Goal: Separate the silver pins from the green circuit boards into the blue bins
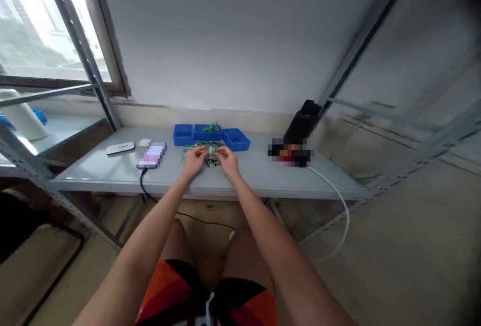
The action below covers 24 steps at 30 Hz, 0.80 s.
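Observation:
My left hand [195, 159] and my right hand [227, 160] meet over a pile of small green and dark parts [203, 144] on the grey table. Between the fingertips of both hands is a small pale green and clear piece [211, 152], too small to name. Each hand's fingers are bent and pinched towards it. Some dark parts with thin ends [211, 162] lie just below the fingertips. Behind the pile, a blue tray [183, 135] stands beside another blue tray [208, 136] with green pieces in it. A third blue tray [240, 143], turned at an angle, holds small dark items.
To the left lie a phone [152, 155] with a black cable [143, 180], a white flat case [120, 148] and a small white object [145, 142]. A black bag-like object [302, 121] and a white cable [343, 205] are at right. Metal posts [80, 47] frame the table [263, 178].

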Tool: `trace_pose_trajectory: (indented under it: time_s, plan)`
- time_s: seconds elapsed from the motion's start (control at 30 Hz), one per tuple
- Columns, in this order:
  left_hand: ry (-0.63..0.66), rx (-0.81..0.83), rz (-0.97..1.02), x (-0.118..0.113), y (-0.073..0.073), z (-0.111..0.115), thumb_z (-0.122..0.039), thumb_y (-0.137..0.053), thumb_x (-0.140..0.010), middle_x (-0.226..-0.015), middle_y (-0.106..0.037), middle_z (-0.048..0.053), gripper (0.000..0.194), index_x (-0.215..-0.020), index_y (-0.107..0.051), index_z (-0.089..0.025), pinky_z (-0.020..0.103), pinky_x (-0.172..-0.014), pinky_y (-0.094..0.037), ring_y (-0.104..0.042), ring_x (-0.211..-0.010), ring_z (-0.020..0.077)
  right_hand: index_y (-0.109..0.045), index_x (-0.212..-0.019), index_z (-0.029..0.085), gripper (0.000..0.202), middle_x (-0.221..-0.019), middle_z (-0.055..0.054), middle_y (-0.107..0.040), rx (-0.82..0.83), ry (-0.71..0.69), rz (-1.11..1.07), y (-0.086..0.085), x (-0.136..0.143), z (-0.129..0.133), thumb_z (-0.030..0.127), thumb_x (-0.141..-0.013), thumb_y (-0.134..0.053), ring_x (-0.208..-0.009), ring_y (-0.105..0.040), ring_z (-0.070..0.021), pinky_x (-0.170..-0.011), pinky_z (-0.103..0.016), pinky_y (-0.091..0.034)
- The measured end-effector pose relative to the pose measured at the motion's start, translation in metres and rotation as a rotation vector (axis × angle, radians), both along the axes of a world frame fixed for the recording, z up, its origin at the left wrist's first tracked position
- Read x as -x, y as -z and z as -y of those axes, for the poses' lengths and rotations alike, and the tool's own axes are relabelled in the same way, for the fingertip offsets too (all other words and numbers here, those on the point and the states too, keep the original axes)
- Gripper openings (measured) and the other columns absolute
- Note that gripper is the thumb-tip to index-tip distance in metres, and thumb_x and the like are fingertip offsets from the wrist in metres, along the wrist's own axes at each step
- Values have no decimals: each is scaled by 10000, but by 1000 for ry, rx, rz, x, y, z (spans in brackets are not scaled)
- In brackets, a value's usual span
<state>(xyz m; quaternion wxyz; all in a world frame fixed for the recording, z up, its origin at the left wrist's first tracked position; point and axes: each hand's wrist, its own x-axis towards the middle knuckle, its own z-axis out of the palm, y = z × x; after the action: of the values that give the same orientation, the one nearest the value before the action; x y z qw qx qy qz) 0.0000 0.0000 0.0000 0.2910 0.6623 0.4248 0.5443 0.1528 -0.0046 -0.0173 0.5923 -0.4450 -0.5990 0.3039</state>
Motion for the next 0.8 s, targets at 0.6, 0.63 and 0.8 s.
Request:
trace_pose_trajectory:
  time_s: [0.6, 0.63, 0.8]
  plan:
    - [-80, -321, -346, -4, -5, 10, -93, -480, -818, -963, -609, 83, 270, -1043, -622, -138, 294, -773, -496, -590, -878, 185, -704, -990, 189, 304, -957, -66, -720, -132, 33, 378, -43, -24, -64, 378, -831, -528, -852, -647, -218, -815, -367, -496]
    - [-96, -311, -380, -5, -5, 10, -91, -466, -826, -961, -608, 84, 249, -1012, -625, -138, 308, -804, -489, -588, -897, 193, -705, -995, 187, 292, -981, -74, -718, -169, 108, 448, -50, -28, -78, 349, -846, -513, -893, -644, -225, -853, -372, -480]
    - [-62, -279, -578, -7, -5, 9, -104, -474, -830, -933, -611, 72, 182, -914, -625, -161, 322, -852, -470, -577, -945, 213, -668, -1105, 151, 341, -1099, -137, -683, -141, 320, 785, -68, -30, -135, 192, -898, -400, -1005, -619, -250, -907, -372, -438]
